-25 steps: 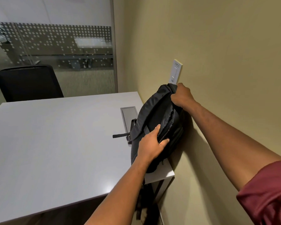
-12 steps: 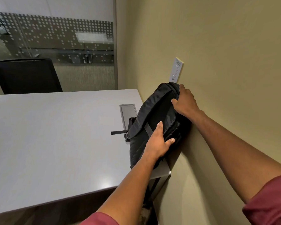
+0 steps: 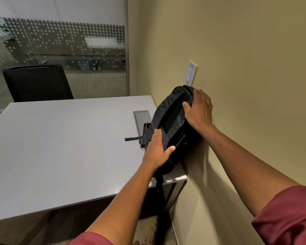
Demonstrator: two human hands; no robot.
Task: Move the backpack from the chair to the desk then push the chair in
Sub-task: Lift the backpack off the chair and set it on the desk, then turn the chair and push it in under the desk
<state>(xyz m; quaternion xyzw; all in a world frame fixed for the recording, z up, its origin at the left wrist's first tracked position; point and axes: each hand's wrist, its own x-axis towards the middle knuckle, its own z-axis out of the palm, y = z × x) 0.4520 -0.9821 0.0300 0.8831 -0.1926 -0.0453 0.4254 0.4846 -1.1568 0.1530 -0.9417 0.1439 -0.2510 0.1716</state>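
Observation:
A black backpack (image 3: 172, 121) rests on the right end of the white desk (image 3: 69, 147), leaning against the beige wall. My left hand (image 3: 157, 151) grips its lower near side, thumb over the front panel. My right hand (image 3: 200, 110) lies flat over its top, fingers spread on the fabric. One strap (image 3: 133, 138) lies out on the desk to the left, another hangs over the near edge. The chair the backpack came from is out of view.
A black office chair (image 3: 37, 83) stands behind the desk's far edge, before a dotted glass partition (image 3: 60, 50). A grey cable hatch (image 3: 142, 119) is set in the desktop beside the backpack. A white wall switch (image 3: 191, 72) sits just above it.
The backpack has settled lower on the desk against the wall. My right hand went from gripping its top handle to lying flat over the top. My left hand slid lower along its side.

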